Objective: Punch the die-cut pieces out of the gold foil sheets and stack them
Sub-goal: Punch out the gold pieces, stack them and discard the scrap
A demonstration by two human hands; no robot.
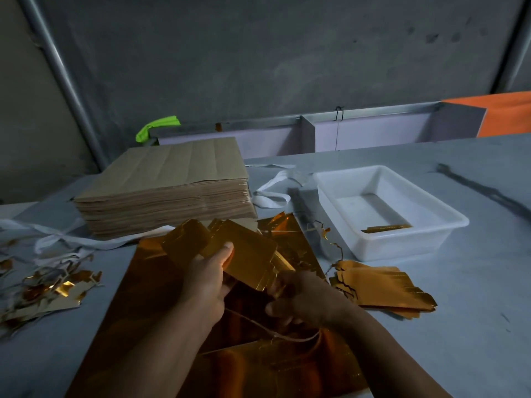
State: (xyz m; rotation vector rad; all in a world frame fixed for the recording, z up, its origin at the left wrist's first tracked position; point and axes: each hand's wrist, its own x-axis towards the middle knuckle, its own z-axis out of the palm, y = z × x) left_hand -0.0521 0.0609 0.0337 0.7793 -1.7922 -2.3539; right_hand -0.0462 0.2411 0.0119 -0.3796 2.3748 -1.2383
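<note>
Over the gold foil sheet [138,311], left grip [207,280] clasps punched pieces [247,254] — right grip [301,303] shadowed, hold unclear.

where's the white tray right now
Head view, right side: the white tray sits just beyond the pile of gold pieces, right of the brown paper stack.

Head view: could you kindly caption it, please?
Left hand and right hand hold gold foil pieces over the foil sheet.

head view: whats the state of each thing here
left hand, grips the gold pieces
right hand, pinches their lower end
gold sheet, flat under both hands
punched stack, lying right of sheet
tray, few gold strips inside
</note>
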